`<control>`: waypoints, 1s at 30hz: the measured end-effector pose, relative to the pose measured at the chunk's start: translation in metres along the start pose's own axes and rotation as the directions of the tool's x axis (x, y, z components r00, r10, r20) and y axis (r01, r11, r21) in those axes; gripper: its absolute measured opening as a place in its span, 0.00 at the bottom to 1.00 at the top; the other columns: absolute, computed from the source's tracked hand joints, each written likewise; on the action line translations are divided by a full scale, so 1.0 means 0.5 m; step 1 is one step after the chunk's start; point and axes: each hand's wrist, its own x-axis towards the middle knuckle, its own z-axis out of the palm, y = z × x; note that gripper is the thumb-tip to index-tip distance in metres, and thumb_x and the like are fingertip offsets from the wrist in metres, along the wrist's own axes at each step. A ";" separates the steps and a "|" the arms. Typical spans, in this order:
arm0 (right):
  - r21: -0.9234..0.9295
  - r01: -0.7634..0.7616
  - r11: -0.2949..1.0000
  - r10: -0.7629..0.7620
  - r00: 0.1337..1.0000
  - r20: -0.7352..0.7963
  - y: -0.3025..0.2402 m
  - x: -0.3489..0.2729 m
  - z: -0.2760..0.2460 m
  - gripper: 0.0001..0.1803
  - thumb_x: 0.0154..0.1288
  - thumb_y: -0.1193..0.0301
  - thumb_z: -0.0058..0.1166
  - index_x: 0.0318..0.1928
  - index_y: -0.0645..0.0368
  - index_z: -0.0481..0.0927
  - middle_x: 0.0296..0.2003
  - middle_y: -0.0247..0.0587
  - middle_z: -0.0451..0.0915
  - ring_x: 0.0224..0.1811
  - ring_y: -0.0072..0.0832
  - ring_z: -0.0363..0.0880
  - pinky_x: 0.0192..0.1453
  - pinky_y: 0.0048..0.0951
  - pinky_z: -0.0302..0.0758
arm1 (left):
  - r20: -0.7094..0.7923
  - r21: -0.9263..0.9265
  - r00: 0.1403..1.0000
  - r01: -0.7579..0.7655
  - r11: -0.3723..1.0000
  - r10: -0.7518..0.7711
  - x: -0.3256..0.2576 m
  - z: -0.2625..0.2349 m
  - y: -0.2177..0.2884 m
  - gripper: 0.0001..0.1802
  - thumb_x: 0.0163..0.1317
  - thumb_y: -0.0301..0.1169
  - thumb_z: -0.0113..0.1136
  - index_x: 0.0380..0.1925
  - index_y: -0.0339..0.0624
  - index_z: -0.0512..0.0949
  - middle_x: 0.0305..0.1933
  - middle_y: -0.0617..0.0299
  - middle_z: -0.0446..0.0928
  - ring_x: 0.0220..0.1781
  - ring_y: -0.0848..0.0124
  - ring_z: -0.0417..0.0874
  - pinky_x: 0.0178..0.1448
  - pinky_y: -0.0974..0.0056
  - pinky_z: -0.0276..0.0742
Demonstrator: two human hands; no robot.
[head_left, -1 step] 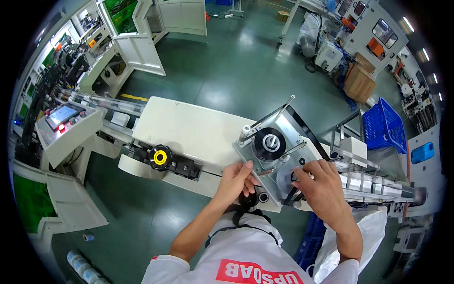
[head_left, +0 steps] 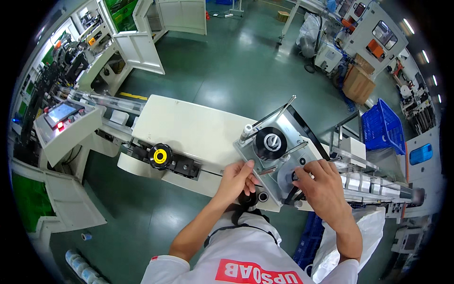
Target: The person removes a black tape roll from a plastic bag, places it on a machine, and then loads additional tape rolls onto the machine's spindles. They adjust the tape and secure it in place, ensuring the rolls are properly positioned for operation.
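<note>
A metal plate unit (head_left: 306,147) with upright pins sits at an angle on the cream machine cover. It carries a roll of black ribbon (head_left: 276,152) on a pale spindle, and closer to me a clear disc (head_left: 283,179). My right hand (head_left: 326,189) reaches over this disc, thumb and fingertips closed on a small dark part at its hub; its exact kind is hidden. At the plate's near left edge is my left hand (head_left: 231,182), fingers curled in above a black roller (head_left: 246,199). What those fingers hold, if anything, cannot be made out.
A cream cover (head_left: 194,123) stretches left, with a black and yellow knob (head_left: 160,156) on its near side. Further left stands a control panel (head_left: 61,113). At right are a conveyor with white boxes (head_left: 373,184), a blue crate (head_left: 383,125) and a white sack (head_left: 359,236).
</note>
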 end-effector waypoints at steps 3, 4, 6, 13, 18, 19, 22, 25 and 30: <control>0.036 -0.009 0.999 0.008 1.000 0.013 -0.002 0.009 -0.001 0.12 0.57 0.69 0.65 0.40 0.59 0.81 0.34 0.39 0.75 0.40 0.37 0.75 0.45 0.37 0.71 | 0.020 -0.044 0.999 -0.044 0.998 0.045 0.001 0.000 -0.002 0.25 0.75 0.48 0.53 0.33 0.33 0.75 0.25 0.53 0.81 0.19 0.71 0.81 0.19 0.71 0.74; 0.048 -0.019 0.999 0.017 1.000 0.025 -0.004 0.012 -0.002 0.11 0.56 0.69 0.66 0.39 0.59 0.81 0.33 0.39 0.74 0.39 0.37 0.75 0.45 0.37 0.71 | 0.023 -0.055 0.998 -0.062 0.997 0.063 0.001 0.000 -0.004 0.24 0.75 0.48 0.53 0.32 0.34 0.75 0.25 0.53 0.81 0.19 0.71 0.81 0.20 0.71 0.74; 0.055 -0.040 0.998 0.039 0.999 0.019 -0.010 0.018 -0.002 0.10 0.56 0.69 0.66 0.34 0.60 0.80 0.31 0.40 0.73 0.38 0.38 0.74 0.44 0.38 0.71 | 0.010 -0.040 0.998 -0.069 0.997 0.070 0.005 0.000 -0.007 0.24 0.75 0.47 0.54 0.31 0.34 0.75 0.24 0.53 0.81 0.18 0.71 0.81 0.19 0.71 0.75; -0.072 -0.058 0.996 0.059 0.998 0.023 -0.012 0.020 0.003 0.16 0.58 0.61 0.66 0.25 0.58 0.76 0.28 0.40 0.72 0.34 0.37 0.72 0.42 0.36 0.70 | -0.014 -0.069 0.997 -0.071 0.995 0.070 0.012 -0.002 -0.018 0.24 0.74 0.47 0.56 0.29 0.35 0.75 0.23 0.53 0.81 0.17 0.70 0.81 0.18 0.68 0.76; -0.111 -0.062 0.992 0.065 0.998 0.025 -0.007 0.021 0.004 0.19 0.60 0.56 0.64 0.23 0.57 0.76 0.26 0.39 0.72 0.33 0.36 0.73 0.42 0.35 0.70 | -0.003 -0.082 0.999 -0.034 0.996 0.034 0.013 -0.001 -0.016 0.25 0.72 0.49 0.57 0.29 0.35 0.76 0.23 0.53 0.81 0.16 0.70 0.80 0.17 0.68 0.77; -0.111 -0.068 0.991 0.072 0.997 0.028 -0.008 0.021 -0.001 0.19 0.60 0.56 0.64 0.23 0.57 0.76 0.26 0.39 0.72 0.33 0.35 0.73 0.42 0.35 0.70 | 0.003 -0.086 0.999 -0.038 0.996 0.038 0.014 0.001 -0.016 0.25 0.72 0.49 0.57 0.29 0.35 0.76 0.23 0.53 0.81 0.16 0.70 0.80 0.17 0.68 0.77; -0.058 -0.074 0.996 0.075 0.997 0.031 -0.006 0.017 -0.015 0.16 0.61 0.59 0.64 0.28 0.58 0.78 0.30 0.40 0.73 0.36 0.37 0.73 0.43 0.36 0.70 | -0.011 -0.088 0.999 -0.038 0.995 0.037 0.012 -0.002 -0.014 0.25 0.72 0.48 0.58 0.28 0.34 0.76 0.23 0.54 0.81 0.16 0.71 0.80 0.17 0.69 0.76; 0.008 -0.055 0.998 0.055 0.998 0.008 -0.001 0.012 -0.029 0.12 0.61 0.65 0.64 0.36 0.59 0.78 0.34 0.41 0.74 0.39 0.39 0.74 0.45 0.38 0.70 | -0.012 -0.094 0.999 -0.051 0.994 0.050 0.012 -0.002 -0.016 0.25 0.72 0.47 0.58 0.28 0.34 0.77 0.23 0.54 0.81 0.16 0.72 0.80 0.17 0.70 0.76; 0.069 -0.036 0.997 0.034 0.999 0.040 0.007 0.005 -0.018 0.10 0.61 0.67 0.64 0.35 0.59 0.79 0.34 0.41 0.75 0.39 0.39 0.74 0.46 0.38 0.70 | -0.018 -0.064 0.998 -0.059 0.996 0.058 0.011 -0.003 -0.016 0.25 0.72 0.48 0.57 0.29 0.34 0.76 0.23 0.54 0.81 0.16 0.71 0.80 0.17 0.70 0.76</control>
